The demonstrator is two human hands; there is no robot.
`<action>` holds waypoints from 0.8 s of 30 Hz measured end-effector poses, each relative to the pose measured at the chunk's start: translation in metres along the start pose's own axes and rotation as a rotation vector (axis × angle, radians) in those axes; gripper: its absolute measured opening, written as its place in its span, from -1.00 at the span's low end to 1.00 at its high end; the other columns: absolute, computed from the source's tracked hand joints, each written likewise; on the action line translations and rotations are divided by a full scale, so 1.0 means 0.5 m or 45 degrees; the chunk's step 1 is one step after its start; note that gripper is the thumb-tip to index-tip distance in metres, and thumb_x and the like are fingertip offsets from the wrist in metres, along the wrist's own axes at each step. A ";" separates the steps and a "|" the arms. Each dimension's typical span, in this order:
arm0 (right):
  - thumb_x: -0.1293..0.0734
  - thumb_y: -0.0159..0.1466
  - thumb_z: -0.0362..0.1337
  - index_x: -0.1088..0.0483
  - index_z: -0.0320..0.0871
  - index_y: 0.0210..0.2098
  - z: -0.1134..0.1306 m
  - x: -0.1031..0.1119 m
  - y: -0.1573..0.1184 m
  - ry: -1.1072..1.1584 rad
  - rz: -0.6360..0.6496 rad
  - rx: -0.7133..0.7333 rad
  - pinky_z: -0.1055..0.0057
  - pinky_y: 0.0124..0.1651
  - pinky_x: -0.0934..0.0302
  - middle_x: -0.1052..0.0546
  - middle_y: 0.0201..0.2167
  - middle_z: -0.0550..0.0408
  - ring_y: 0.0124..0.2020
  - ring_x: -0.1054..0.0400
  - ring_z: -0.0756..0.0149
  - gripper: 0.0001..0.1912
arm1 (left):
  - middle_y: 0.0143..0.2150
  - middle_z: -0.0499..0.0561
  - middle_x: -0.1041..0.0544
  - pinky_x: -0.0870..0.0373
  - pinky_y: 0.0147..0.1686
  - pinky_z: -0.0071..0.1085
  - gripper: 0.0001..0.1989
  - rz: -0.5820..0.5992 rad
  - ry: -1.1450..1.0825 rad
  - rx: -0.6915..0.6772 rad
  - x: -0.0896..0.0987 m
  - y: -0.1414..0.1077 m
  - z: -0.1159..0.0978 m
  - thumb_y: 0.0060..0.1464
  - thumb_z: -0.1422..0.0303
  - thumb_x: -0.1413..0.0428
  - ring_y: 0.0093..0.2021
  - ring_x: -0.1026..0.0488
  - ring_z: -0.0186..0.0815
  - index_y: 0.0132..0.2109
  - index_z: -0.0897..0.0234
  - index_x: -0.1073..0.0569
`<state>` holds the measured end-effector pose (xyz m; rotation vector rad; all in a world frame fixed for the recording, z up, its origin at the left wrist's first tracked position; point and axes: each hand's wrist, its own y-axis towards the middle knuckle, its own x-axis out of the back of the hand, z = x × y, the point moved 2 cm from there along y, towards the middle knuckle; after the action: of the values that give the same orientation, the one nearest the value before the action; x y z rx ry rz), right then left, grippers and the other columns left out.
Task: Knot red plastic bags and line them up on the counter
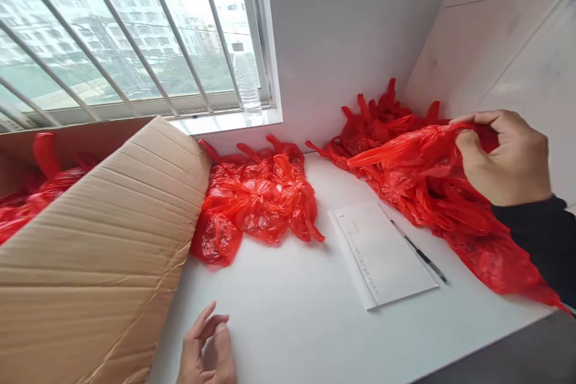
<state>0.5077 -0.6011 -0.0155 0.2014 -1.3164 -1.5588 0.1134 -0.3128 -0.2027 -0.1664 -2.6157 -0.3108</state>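
Note:
My right hand [504, 156], in a black sleeve, pinches the edge of a red plastic bag [414, 147] and lifts it off a loose heap of red plastic bags [450, 210] on the table's right side. My left hand [207, 348] hovers at the bottom, left of centre, fingers curved and apart with nothing between them. Beyond it, against the box, several knotted red plastic bags [256, 198] sit together, their contents hidden. A white notepad [382, 255] with handwritten lines lies between the two groups of bags, and a black pen [420, 252] lies along its right side.
A cardboard box [103, 240] with a raised flap fills the left side and has more red bags [49, 189] inside. Behind the white table [288, 318] are a wall and a barred window. A clear plastic bottle [246, 87] stands on the sill.

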 end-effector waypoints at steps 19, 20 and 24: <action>-0.19 0.33 -0.47 -0.36 -0.01 -0.10 0.261 -0.065 -0.338 0.959 1.195 -0.063 0.26 -0.04 -0.28 -0.47 -0.16 0.14 -0.11 -0.40 0.26 -0.73 | 0.13 -0.01 -0.46 -0.41 0.10 -0.33 -0.55 0.504 -0.006 -0.765 -0.011 -0.099 -0.147 0.30 0.48 -0.03 0.14 -0.41 -0.25 0.25 -0.05 -0.39; -0.19 0.32 -0.48 -0.34 -0.01 -0.10 0.260 -0.059 -0.341 0.950 1.198 -0.062 0.25 -0.04 -0.27 -0.47 -0.16 0.15 -0.11 -0.39 0.26 -0.73 | 0.13 0.01 -0.45 -0.41 0.10 -0.31 -0.56 0.531 0.007 -0.790 -0.017 -0.105 -0.160 0.28 0.46 -0.07 0.14 -0.39 -0.23 0.24 -0.01 -0.40; -0.20 0.30 -0.47 -0.28 -0.01 -0.16 0.258 -0.040 -0.357 0.889 1.179 -0.081 0.28 -0.14 -0.27 -0.45 -0.22 0.18 -0.18 -0.39 0.27 -0.77 | -0.11 0.00 -0.54 -0.43 -0.02 -0.31 -0.78 0.660 0.022 -0.928 -0.044 -0.126 -0.203 0.22 0.47 -0.15 -0.01 -0.42 -0.21 -0.01 0.11 -0.49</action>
<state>0.3251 -0.5302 -0.1183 0.0598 -0.6304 -0.6313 0.1684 -0.4002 -0.1392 -1.0465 -2.2119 -1.0391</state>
